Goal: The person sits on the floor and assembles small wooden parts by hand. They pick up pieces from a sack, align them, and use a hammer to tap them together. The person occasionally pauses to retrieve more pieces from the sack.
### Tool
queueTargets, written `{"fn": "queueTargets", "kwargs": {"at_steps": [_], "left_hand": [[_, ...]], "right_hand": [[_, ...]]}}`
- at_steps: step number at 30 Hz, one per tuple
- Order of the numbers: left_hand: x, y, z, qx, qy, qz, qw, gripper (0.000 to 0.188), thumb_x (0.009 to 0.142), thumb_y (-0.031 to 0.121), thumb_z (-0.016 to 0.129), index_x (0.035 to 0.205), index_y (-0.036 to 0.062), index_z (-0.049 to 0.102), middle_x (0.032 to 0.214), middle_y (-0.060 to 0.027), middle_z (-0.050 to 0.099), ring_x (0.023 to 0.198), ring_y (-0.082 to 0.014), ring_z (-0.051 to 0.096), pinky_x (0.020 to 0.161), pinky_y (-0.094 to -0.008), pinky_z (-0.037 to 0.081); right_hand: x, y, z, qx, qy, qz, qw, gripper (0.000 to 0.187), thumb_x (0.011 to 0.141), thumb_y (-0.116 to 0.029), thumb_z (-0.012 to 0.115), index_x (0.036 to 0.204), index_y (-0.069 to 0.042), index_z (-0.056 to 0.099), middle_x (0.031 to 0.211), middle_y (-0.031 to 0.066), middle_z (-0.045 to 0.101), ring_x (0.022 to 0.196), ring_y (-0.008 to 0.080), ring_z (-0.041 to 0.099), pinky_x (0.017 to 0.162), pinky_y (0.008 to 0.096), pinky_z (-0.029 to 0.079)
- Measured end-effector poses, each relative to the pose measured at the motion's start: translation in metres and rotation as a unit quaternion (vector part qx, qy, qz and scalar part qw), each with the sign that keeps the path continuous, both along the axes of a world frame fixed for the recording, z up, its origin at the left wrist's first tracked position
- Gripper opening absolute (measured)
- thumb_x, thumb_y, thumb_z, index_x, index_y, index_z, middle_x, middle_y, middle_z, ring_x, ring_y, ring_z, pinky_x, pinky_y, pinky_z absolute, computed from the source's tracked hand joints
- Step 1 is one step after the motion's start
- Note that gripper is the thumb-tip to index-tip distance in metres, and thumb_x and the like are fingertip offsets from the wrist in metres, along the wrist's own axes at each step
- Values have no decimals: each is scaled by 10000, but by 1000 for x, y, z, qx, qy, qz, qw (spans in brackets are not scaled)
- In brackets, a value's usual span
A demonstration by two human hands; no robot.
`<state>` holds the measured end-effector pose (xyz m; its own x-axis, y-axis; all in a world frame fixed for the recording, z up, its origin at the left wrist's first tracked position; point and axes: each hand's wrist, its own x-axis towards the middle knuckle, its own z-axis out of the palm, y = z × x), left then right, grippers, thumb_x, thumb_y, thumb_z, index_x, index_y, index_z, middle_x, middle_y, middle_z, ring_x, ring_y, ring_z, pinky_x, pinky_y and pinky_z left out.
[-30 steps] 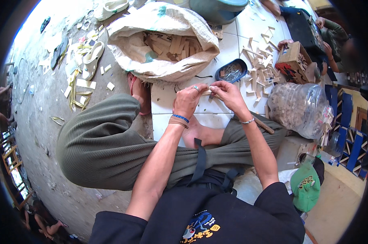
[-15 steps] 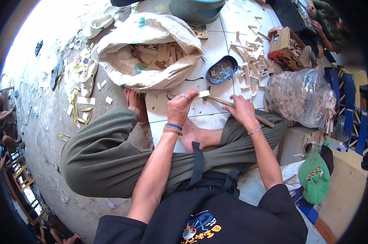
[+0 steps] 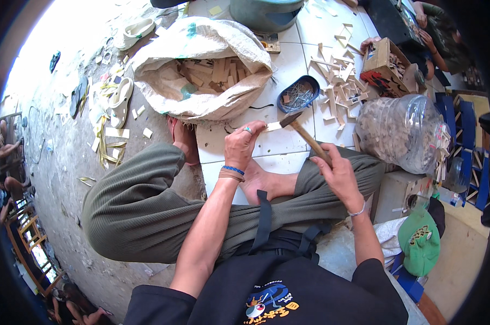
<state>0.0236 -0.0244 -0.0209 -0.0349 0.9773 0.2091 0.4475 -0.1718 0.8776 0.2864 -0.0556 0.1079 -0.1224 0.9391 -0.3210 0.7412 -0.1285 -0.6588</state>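
My left hand (image 3: 242,147) pinches a small pale wooden piece (image 3: 273,127) between thumb and fingertips, just above the white tiles. Wrapped around a wooden handle, my right hand (image 3: 338,172) grips a hammer (image 3: 309,138). The dark hammer head lies beside the far end of the wooden piece; whether the two touch I cannot tell. A blue oval dish (image 3: 298,93) full of nails stands just beyond the hammer head. To its left, a white woven sack (image 3: 231,44) gapes open, with many wood offcuts inside.
Joined wooden strips (image 3: 338,81) lie piled on the tiles at the right. Beside them are a clear plastic jar (image 3: 399,135) of wood pieces and a wooden box (image 3: 383,62), near another person's hands. A green cap (image 3: 419,238) lies at right. Pale clogs (image 3: 121,100) rest on the floor at left.
The hammer has tilted up more steeply, its head now raised and turned. My right hand has shifted toward me and its grip has changed. My left hand keeps the wooden piece nearly in place.
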Motion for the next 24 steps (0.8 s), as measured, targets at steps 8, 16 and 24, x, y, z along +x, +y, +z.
{"fn": "queueTargets", "kwargs": {"at_steps": [8, 16, 24], "left_hand": [[0, -2, 0, -12, -28, 18, 999, 167, 941, 54, 730, 1103, 67, 773, 1067, -103, 790, 971, -248, 771, 847, -334, 607], [0, -2, 0, -24, -15, 12, 1000, 174, 935, 81, 736, 1104, 91, 774, 1070, -110, 782, 966, -277, 766, 829, -344, 609], [0, -2, 2, -21, -13, 22, 999, 168, 932, 91, 732, 1094, 114, 770, 1066, -94, 782, 941, -286, 764, 805, -351, 614]], "right_hand": [[-32, -11, -34, 182, -44, 97, 978, 595, 1007, -136, 658, 1566, -256, 492, 853, 129, 605, 693, 377, 628, 621, 501, 501], [-36, -12, -30, 195, -69, 109, 972, 656, 997, -95, 662, 1599, -253, 454, 806, 116, 548, 630, 343, 593, 578, 490, 482], [-35, -12, -33, 219, -127, 144, 957, 682, 993, -91, 664, 1610, -272, 438, 769, 102, 496, 577, 328, 556, 553, 481, 476]]}}
